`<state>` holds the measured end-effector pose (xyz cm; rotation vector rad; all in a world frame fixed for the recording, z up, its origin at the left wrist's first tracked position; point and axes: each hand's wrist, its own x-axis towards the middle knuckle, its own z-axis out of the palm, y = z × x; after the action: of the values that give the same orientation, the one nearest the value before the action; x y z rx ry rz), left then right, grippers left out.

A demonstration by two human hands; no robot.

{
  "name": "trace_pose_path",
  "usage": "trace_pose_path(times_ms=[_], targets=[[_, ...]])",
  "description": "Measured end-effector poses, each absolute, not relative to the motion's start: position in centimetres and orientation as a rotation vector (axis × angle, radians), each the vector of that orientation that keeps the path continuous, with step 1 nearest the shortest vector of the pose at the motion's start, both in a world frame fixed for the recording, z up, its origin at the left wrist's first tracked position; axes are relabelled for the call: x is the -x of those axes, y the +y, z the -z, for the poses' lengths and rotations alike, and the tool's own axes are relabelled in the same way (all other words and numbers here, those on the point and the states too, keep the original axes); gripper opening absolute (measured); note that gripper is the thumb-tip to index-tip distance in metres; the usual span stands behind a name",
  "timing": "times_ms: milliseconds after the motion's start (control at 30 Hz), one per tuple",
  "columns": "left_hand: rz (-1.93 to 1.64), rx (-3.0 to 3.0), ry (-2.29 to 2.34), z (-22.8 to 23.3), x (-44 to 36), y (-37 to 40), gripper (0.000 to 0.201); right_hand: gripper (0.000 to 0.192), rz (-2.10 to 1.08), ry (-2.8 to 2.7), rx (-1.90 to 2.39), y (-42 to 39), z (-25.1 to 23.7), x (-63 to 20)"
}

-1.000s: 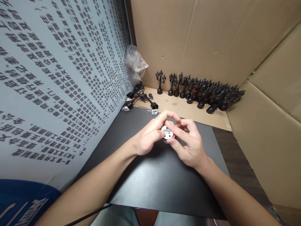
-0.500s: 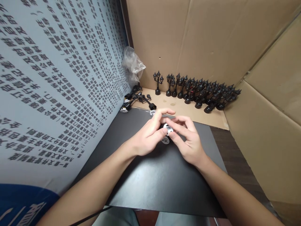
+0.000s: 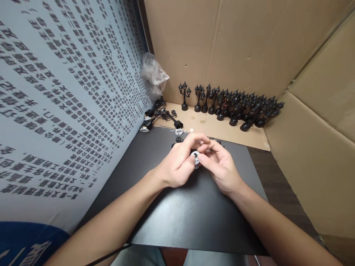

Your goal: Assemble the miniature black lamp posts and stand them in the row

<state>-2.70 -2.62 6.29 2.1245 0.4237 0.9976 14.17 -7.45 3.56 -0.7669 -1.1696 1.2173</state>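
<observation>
While both hands are meeting over the middle of the black mat (image 3: 194, 207), the head view is showing a small white disc (image 3: 195, 156) being pinched between them, raised just above the mat rather than lying on it. The left hand (image 3: 177, 168) is closing thumb and forefinger on the disc's near side, and the right hand (image 3: 222, 168) is closing its fingertips (image 3: 200, 158) on the other side, so the grip of each is narrow and shared on the one part; held this way, the disc's face is turning up toward the camera, probably for close work on it. A dark piece under the fingers is too hidden to identify. Loose lamp parts (image 3: 163, 116) are lying in a heap just past the mat's far left corner, near the hands, beside a crumpled plastic bag (image 3: 154, 75). Finished lamp posts (image 3: 230, 107) are standing upright in a row along the cardboard wall (image 3: 222, 44), well apart from the hands, apparently kept out of the way. A printed banner (image 3: 55, 92) is closing off the left side of the surface (image 3: 280, 192).
</observation>
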Motion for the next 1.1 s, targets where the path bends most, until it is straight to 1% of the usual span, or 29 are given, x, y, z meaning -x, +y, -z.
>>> trace_pose_path(times_ms=[200, 400, 600, 767, 933, 1033, 1100], targets=[[-1.052, -2.213, 0.456, -6.5, 2.4, -2.9, 0.033, 0.023, -1.172, -1.175, 0.783, -7.7, -3.8, -13.7], [-1.098, -2.192, 0.439, -6.5, 2.4, -2.9, 0.036, 0.027, -1.278, -1.093, 0.675, -7.7, -3.8, -13.7], [-1.126, -2.228, 0.476, -6.4, 2.2, -2.8, 0.037, 0.027, -1.216, -1.085, 0.703, -8.0, -3.9, -13.0], [-1.108, -2.288, 0.531, -6.6, 2.1, -2.9, 0.037, 0.028, -1.229, -1.080, 0.712, -8.0, -4.0, -13.1], [-1.077, -2.212, 0.495, -6.0, 1.9, -2.2, 0.027, 0.029, -1.283, -1.091, 0.724, -7.4, -3.7, -13.8], [-1.085, -2.182, 0.452, -5.6, 1.9, -1.6, 0.025, 0.028, -1.214, -1.085, 0.762, -7.1, -3.3, -14.0], [-1.109, -2.155, 0.440, -5.4, 2.2, -1.2, 0.026, 0.024, -1.109, -1.131, 0.822, -6.8, -3.0, -14.4]])
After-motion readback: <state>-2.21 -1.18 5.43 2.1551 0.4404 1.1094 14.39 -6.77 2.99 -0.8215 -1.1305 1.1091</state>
